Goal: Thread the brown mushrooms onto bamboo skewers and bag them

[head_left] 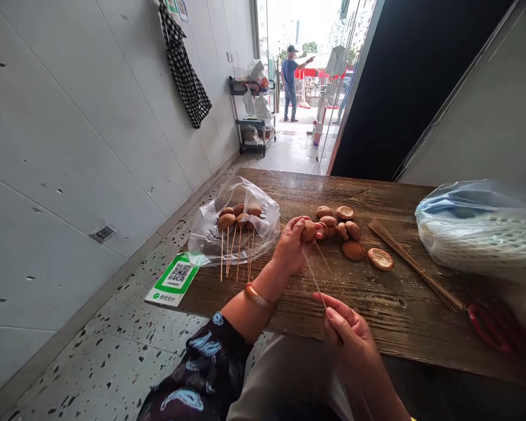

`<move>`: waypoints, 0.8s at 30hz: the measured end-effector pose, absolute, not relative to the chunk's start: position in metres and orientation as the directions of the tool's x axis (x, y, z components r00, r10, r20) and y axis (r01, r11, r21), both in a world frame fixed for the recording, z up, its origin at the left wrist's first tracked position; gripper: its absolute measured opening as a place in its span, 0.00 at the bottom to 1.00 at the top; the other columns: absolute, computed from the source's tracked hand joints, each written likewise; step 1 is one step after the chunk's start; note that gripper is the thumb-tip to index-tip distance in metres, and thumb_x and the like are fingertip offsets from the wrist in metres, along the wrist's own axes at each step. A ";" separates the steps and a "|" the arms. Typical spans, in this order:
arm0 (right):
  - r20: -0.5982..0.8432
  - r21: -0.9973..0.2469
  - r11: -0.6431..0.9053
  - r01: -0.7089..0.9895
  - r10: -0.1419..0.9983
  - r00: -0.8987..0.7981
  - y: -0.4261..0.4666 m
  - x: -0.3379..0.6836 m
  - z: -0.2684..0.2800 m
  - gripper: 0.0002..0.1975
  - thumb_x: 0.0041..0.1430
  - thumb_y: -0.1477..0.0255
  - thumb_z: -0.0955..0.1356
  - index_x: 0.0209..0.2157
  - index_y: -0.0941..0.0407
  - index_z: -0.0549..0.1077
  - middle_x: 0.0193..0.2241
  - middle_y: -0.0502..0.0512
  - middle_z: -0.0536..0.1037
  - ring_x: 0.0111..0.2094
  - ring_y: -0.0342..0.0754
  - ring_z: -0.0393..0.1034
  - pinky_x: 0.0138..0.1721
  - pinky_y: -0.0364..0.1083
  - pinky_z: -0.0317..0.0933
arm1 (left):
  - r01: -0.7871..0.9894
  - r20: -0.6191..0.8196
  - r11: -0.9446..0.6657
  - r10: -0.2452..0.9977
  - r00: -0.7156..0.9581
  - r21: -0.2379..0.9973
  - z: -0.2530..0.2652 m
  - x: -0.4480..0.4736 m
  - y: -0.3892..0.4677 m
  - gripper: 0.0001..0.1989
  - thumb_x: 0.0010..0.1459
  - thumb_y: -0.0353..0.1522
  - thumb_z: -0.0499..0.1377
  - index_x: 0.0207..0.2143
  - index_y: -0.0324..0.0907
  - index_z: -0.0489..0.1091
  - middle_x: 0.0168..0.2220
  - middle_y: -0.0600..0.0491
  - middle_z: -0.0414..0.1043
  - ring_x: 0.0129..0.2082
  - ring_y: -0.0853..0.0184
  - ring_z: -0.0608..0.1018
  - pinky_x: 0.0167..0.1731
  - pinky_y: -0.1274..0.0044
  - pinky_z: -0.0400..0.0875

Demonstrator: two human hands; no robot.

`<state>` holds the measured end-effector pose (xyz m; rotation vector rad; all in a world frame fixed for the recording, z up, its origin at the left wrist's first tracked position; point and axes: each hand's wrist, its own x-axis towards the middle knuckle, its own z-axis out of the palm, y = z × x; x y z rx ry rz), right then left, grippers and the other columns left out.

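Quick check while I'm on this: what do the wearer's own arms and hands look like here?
The left hand and right hand are both ungloved. On the left, a black sleeve with light-blue paisley motifs covers part of the forearm, and a smooth, rounded amber-brown bangle circles the wrist. No sleeve shows on the right.

Washed-out daylight glares through the far doorway [307, 35].

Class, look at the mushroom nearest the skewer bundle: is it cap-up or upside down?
Upside down: the mushroom beside the skewer bundle shows its pale, rimmed underside.
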<state>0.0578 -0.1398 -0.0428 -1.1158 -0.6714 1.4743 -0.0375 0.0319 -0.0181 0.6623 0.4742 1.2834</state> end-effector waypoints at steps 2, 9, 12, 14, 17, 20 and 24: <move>-0.231 -0.929 -0.211 -0.303 0.973 0.029 -0.149 0.055 -0.040 0.17 0.57 0.61 0.71 0.45 0.54 0.79 0.19 0.49 0.74 0.20 0.38 0.65 0.21 0.36 0.59 | -0.713 0.027 0.146 0.974 0.225 0.686 -0.018 -0.038 0.032 0.16 0.53 0.37 0.63 0.40 0.38 0.65 0.32 0.49 0.76 0.26 0.69 0.76 0.26 0.79 0.64; 0.318 -0.831 0.242 0.501 0.946 0.070 -0.142 0.088 -0.007 0.15 0.59 0.68 0.67 0.47 0.47 0.79 0.44 0.54 0.81 0.44 0.53 0.77 0.47 0.49 0.71 | -0.701 0.030 0.157 0.969 0.247 0.695 -0.015 -0.040 0.030 0.14 0.54 0.37 0.61 0.39 0.38 0.66 0.31 0.49 0.76 0.25 0.68 0.76 0.25 0.78 0.63; 0.356 -0.776 0.288 0.562 0.935 0.012 -0.125 0.097 -0.009 0.16 0.61 0.68 0.65 0.49 0.50 0.77 0.45 0.54 0.81 0.43 0.53 0.78 0.46 0.49 0.71 | -0.700 0.013 0.174 0.967 0.254 0.693 -0.013 -0.040 0.029 0.15 0.53 0.38 0.61 0.39 0.38 0.67 0.31 0.49 0.76 0.26 0.67 0.76 0.27 0.77 0.65; 0.351 -0.770 0.299 0.564 0.936 -0.017 -0.118 0.097 -0.021 0.17 0.62 0.68 0.64 0.50 0.52 0.77 0.46 0.55 0.81 0.45 0.53 0.77 0.47 0.49 0.71 | -0.708 0.018 0.168 0.969 0.248 0.686 -0.014 -0.040 0.029 0.15 0.53 0.38 0.61 0.38 0.38 0.67 0.31 0.49 0.75 0.27 0.67 0.76 0.29 0.76 0.66; 0.349 -0.769 0.291 0.569 0.937 -0.008 -0.114 0.094 -0.041 0.18 0.63 0.68 0.63 0.50 0.55 0.77 0.46 0.57 0.80 0.46 0.53 0.77 0.48 0.50 0.70 | -0.711 0.033 0.154 0.970 0.242 0.686 -0.016 -0.039 0.030 0.14 0.54 0.38 0.61 0.39 0.38 0.66 0.31 0.49 0.75 0.26 0.67 0.76 0.29 0.76 0.65; 0.339 -0.780 0.280 0.560 0.941 0.002 -0.113 0.094 -0.050 0.18 0.63 0.68 0.63 0.50 0.55 0.76 0.46 0.57 0.80 0.46 0.53 0.77 0.48 0.50 0.70 | -0.699 0.022 0.163 0.969 0.247 0.697 -0.018 -0.039 0.031 0.15 0.54 0.38 0.60 0.39 0.38 0.66 0.31 0.50 0.76 0.25 0.68 0.75 0.27 0.77 0.63; 0.340 -0.788 0.274 0.551 0.940 0.018 -0.113 0.097 -0.050 0.18 0.62 0.68 0.63 0.50 0.54 0.76 0.47 0.57 0.80 0.47 0.54 0.76 0.49 0.51 0.70 | -0.701 0.009 0.165 0.971 0.237 0.694 -0.018 -0.038 0.032 0.15 0.54 0.38 0.60 0.40 0.38 0.66 0.30 0.50 0.76 0.24 0.68 0.75 0.26 0.78 0.63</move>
